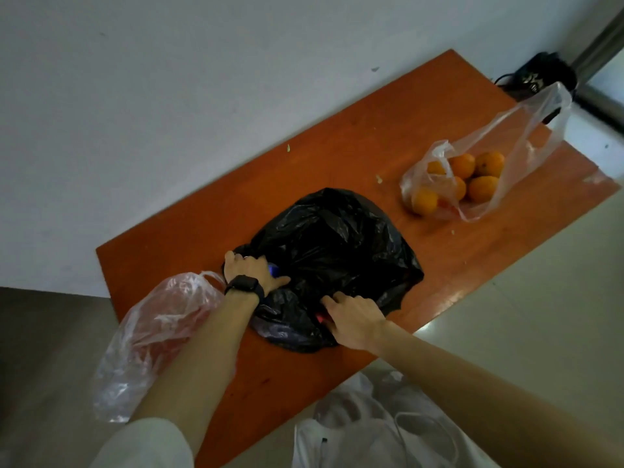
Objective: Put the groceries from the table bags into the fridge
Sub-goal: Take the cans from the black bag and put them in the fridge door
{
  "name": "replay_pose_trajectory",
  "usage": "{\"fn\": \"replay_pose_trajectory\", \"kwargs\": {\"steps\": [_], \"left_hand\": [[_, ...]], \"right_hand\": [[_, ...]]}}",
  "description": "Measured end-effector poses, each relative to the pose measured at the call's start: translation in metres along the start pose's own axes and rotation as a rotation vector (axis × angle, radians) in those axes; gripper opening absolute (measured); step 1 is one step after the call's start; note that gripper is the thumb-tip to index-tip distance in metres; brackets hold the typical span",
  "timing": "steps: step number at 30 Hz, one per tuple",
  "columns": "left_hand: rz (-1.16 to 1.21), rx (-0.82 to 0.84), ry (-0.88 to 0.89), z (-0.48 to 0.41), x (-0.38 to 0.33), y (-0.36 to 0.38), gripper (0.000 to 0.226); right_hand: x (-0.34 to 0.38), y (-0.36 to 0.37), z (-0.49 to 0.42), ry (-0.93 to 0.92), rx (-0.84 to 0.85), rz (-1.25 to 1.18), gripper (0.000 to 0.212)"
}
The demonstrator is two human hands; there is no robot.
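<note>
A black plastic bag [334, 244] lies in the middle of the orange table [371, 140]. My left hand [251, 268], with a dark watch on the wrist, grips the bag's near left edge, where something blue shows. My right hand [351, 319] holds the bag's near right edge, with something red or pink peeking out under the fingers. A clear bag with several oranges [472, 177] sits farther right on the table. A clear, pinkish bag [152, 336] lies at the table's near left corner, partly under my left forearm.
A white wall runs along the far side of the table. A black object with cables [543, 76] sits at the table's far right end beside a metal frame. Pale floor lies to the right. My white clothing fills the bottom of the view.
</note>
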State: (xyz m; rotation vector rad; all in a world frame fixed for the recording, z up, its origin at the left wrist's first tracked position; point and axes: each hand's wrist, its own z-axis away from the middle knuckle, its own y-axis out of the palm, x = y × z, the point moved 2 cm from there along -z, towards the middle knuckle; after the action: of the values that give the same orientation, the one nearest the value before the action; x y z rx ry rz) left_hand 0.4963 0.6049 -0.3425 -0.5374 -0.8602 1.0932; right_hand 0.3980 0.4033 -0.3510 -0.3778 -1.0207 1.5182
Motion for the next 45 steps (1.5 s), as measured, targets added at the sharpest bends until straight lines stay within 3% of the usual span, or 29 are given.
{"fn": "replay_pose_trajectory", "kwargs": {"steps": [7, 10, 13, 15, 17, 25, 29, 34, 40, 45], "left_hand": [[0.053, -0.009, 0.063, 0.002, -0.01, 0.003, 0.066], [0.09, -0.032, 0.225, 0.011, -0.008, 0.004, 0.08], [-0.017, -0.064, 0.403, 0.023, 0.004, 0.014, 0.093], [-0.043, -0.019, 0.395, 0.027, 0.02, 0.026, 0.109], [0.025, 0.064, 0.336, 0.031, 0.033, 0.039, 0.121], [0.186, 0.014, 0.277, 0.039, 0.012, 0.062, 0.126], [0.174, -0.097, 0.287, 0.035, 0.014, 0.063, 0.113], [0.017, -0.217, 0.221, 0.036, 0.012, 0.052, 0.102], [-0.056, -0.217, 0.17, 0.041, -0.005, 0.049, 0.112], [-0.061, -0.2, 0.176, 0.037, -0.011, 0.044, 0.115]], "right_hand": [[0.019, 0.003, -0.012, -0.105, 0.052, 0.081, 0.08], [0.028, 0.01, -0.008, -0.136, 0.004, 0.072, 0.093], [0.038, 0.024, 0.002, -0.264, -0.126, 0.097, 0.108], [0.037, 0.034, 0.007, -0.275, -0.167, 0.109, 0.118], [0.027, 0.039, 0.007, -0.156, -0.182, 0.064, 0.123], [-0.018, 0.055, 0.004, 0.109, -0.105, -0.038, 0.09], [-0.014, 0.053, 0.008, 0.047, -0.101, -0.009, 0.092], [0.018, 0.033, 0.012, -0.08, -0.338, 0.011, 0.08], [0.051, 0.028, -0.016, -0.06, -0.07, 0.184, 0.087], [0.042, 0.025, -0.022, 0.044, -0.032, 0.213, 0.08]]}}
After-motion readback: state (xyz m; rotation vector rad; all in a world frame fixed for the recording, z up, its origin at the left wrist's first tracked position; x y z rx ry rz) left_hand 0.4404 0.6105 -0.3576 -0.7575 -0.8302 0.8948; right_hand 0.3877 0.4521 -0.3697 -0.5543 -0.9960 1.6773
